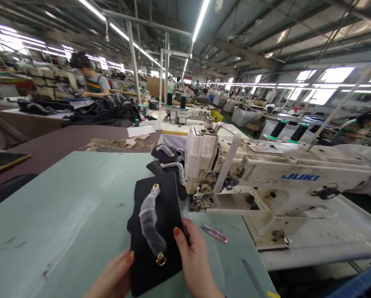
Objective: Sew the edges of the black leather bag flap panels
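A black flat panel (169,215) with a plastic-wrapped handle (148,219) and gold-coloured fittings lies in front of me. My right hand (195,258) grips its right edge, thumb on top and fingers at the side and below. At the lower left edge, my left hand (115,273) holds the panel, its thumb against the border and its other fingers partly hidden. Behind it, similar black pieces (167,155) with wrapped handles lie beside the sewing machine's head (201,157).
Pink-handled thread snips (215,233) lie on the green tabletop (80,223), right of my right hand. A JUKI sewing machine (285,165) fills the right side. Black fabric (111,109) is piled at the back left, near a seated person (94,82).
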`<control>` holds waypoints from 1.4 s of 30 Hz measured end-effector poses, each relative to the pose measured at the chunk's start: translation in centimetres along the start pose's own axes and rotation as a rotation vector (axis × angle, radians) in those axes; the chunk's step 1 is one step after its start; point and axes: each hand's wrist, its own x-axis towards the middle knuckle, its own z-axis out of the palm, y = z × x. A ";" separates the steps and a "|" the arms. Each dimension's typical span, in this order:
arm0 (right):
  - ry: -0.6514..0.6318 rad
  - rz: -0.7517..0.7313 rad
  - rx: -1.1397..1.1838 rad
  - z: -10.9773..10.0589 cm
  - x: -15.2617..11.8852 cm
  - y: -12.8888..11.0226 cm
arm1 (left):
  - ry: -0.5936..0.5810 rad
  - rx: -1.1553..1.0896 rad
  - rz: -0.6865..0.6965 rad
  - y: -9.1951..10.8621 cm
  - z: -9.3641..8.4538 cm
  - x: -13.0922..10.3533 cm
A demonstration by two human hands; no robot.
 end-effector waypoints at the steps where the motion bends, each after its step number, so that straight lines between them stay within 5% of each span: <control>1: 0.017 -0.010 0.003 -0.4 0.6 -0.1 | -0.023 -0.059 -0.102 -0.1 1.4 0.5; 6: -0.020 -0.008 -0.183 -3.0 2.0 0.7 | 0.098 -0.171 -0.099 1.8 5.6 4.3; 10: -0.029 0.084 -0.223 -4.3 2.4 2.1 | 0.067 -0.133 -0.103 3.3 5.7 7.7; 16: 0.029 0.200 -0.066 -3.4 3.0 2.2 | 0.010 -0.049 -0.117 4.2 5.8 10.4; 29: 0.094 0.264 0.088 -2.3 3.4 1.3 | -0.016 0.002 -0.161 5.0 5.2 11.3; 35: 0.111 0.289 0.156 -2.0 3.3 1.1 | -0.331 0.216 -0.247 5.7 3.8 11.7; 42: 0.148 0.352 0.233 -1.5 4.1 0.7 | -0.339 0.276 -0.200 6.8 4.1 12.0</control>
